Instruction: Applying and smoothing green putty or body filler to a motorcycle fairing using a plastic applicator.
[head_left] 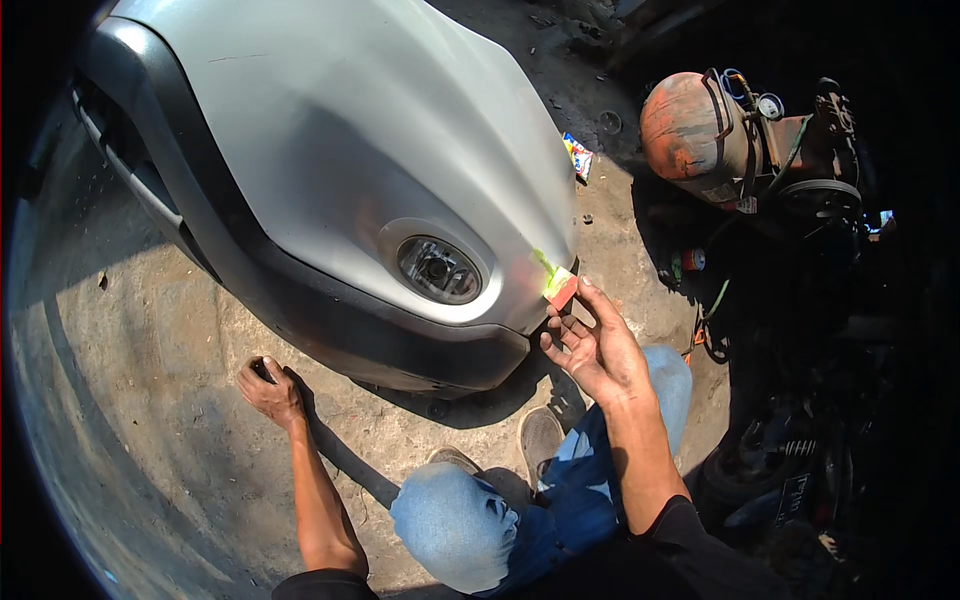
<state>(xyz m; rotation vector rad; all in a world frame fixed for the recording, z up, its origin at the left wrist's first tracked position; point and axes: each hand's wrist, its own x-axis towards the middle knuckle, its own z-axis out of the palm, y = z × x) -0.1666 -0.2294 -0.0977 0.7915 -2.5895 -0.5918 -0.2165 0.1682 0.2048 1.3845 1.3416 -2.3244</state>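
My right hand [603, 352] has its fingertips on a small red block [563, 292] with pale yellow-green paste, held against the silver bumper [320, 130] just right of the round fog lamp [437, 268]. A bright green smear [543, 256] lies on the paint above the block. My left hand [272, 392] is low at the left, away from the bumper, fingers curled around something dark that I cannot make out. The bumper's black lower trim [300, 305] runs between the lamp and the ground.
A rusty orange compressor [690, 130] with hoses stands at the upper right, near a can [692, 259]. A colourful packet [577, 155] lies behind the bumper. Dark machinery [780, 470] fills the lower right. My jeans-clad knees [450, 520] are below, over the concrete [190, 330].
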